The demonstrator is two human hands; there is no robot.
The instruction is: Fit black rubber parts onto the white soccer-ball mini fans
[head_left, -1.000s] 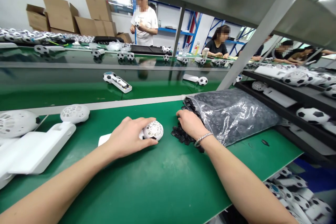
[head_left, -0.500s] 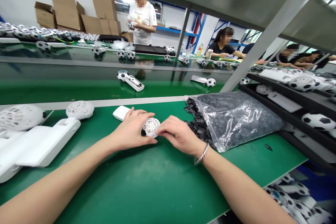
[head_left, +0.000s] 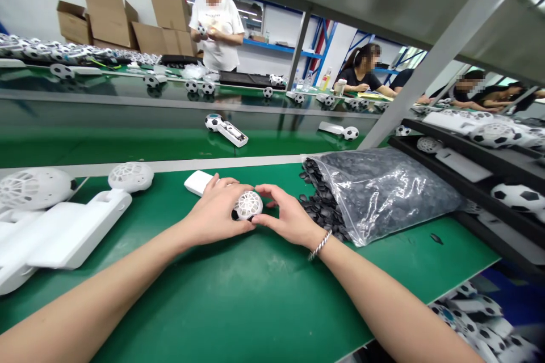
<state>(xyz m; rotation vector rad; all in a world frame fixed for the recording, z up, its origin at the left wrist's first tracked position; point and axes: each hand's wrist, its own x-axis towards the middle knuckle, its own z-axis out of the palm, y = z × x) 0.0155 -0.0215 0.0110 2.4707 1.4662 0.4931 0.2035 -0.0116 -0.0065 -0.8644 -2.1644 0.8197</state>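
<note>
My left hand [head_left: 218, 209] is closed around a white handheld fan casing with a football-like, latticed round head [head_left: 248, 205]. Its pale handle [head_left: 198, 182] sticks out behind my left fingers, low over the green table. On the head's right side, my right hand [head_left: 286, 216] curls its thumb and fingers against the rim, gripping it too. A dark patch shows at the head's lower left edge. Just right of my right hand, small flat black pieces [head_left: 322, 204] spill from a clear plastic bag [head_left: 389, 195].
White fan casings [head_left: 72, 232] lie stacked at left. Black trays [head_left: 457, 164] of fan parts stand at right, beside a slanted metal post [head_left: 426, 74]. Beyond the table edge, a green conveyor carries football-headed fans [head_left: 225, 129]. Several people work farther back.
My right hand has gone from a fingertip pinch at the head's edge to a wider hold around its right side. The fans on the conveyor have shifted right.
</note>
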